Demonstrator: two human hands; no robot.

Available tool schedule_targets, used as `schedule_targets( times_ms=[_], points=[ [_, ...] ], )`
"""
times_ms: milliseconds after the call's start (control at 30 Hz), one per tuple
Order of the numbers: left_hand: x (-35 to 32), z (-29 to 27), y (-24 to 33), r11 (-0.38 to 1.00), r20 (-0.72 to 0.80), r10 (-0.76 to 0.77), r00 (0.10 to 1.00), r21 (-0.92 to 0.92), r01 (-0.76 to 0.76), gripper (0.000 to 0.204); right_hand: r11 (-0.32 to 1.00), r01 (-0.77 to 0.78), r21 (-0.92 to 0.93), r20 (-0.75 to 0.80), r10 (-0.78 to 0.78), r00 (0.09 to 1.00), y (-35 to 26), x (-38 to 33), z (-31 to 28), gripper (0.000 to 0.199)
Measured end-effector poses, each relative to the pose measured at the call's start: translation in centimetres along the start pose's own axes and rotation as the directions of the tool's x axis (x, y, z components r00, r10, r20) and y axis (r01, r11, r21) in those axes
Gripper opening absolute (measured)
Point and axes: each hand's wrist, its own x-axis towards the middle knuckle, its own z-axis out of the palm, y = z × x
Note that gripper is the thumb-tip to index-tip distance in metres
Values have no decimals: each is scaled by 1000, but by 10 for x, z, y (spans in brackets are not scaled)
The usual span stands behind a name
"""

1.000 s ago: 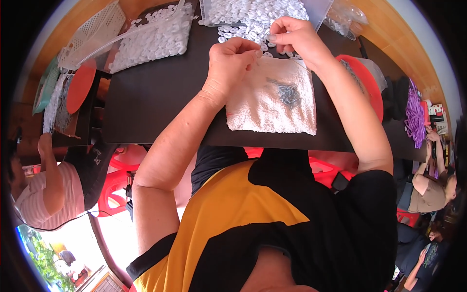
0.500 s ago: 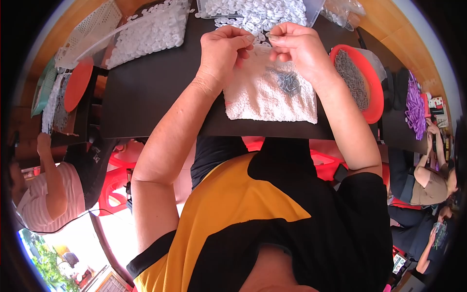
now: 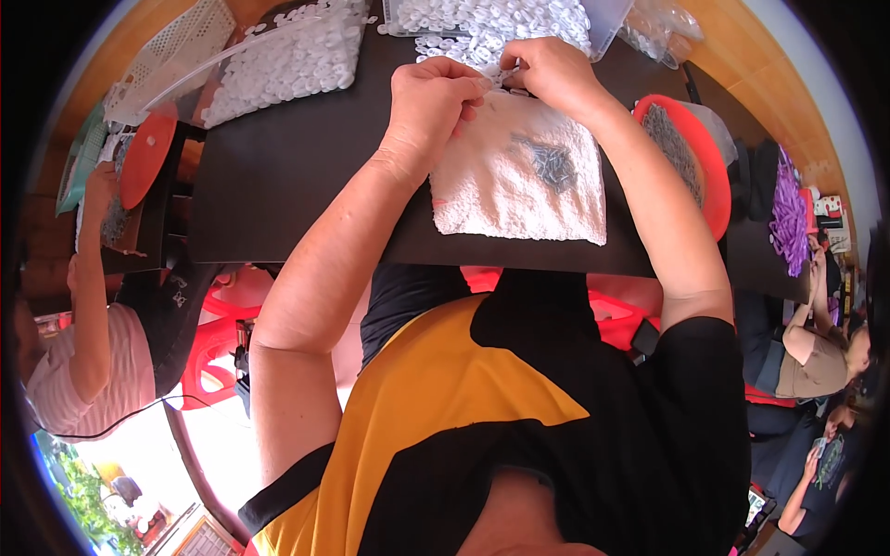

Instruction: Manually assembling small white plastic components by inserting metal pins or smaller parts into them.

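My left hand (image 3: 433,104) is closed in a pinch just past the towel's far edge, with what looks like a small white plastic piece (image 3: 485,83) at its fingertips. Close beside it, my right hand (image 3: 554,79) points down, fingers bent together over loose white pieces; whatever they grip is hidden. Beneath both wrists lies a white terry towel (image 3: 505,208), bearing a small heap of thin grey metal pins (image 3: 553,167). Many oval white plastic pieces (image 3: 454,46) spill toward my hands from a clear plastic bin (image 3: 607,23).
Left of the bin lies a clear bag (image 3: 287,69) of white pieces. A red bowl (image 3: 714,176) of grey pins stands by my right forearm. At left, a co-worker's hand (image 3: 100,181) is near a red plate (image 3: 148,162). Purple strips (image 3: 790,218) lie at far right.
My right hand has turned from a fingertip pinch to reaching down among the white pieces. My left hand has barely moved. The left co-worker's hand has risen toward the red plate.
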Motion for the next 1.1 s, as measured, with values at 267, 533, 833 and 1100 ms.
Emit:
schedule_targets(
  times_ms=[267,533,833,1100],
  points=[
    [0,0,-4,999,12,11,1000,39,-12,9,982,181,-51,-115,-185,976,4,3,15,11],
    [2,-6,6,996,148,-59,987,-61,68,15,749,185,636,-226,-49,973,-7,-24,-3,12],
    [10,-10,-2,945,413,-72,908,-263,195,18,646,281,710,-318,-62,946,-25,-51,-10,10],
    [6,-7,-1,951,402,-62,914,-253,176,16,605,204,769,-254,-3,967,-24,-53,-10,14]
  ],
)
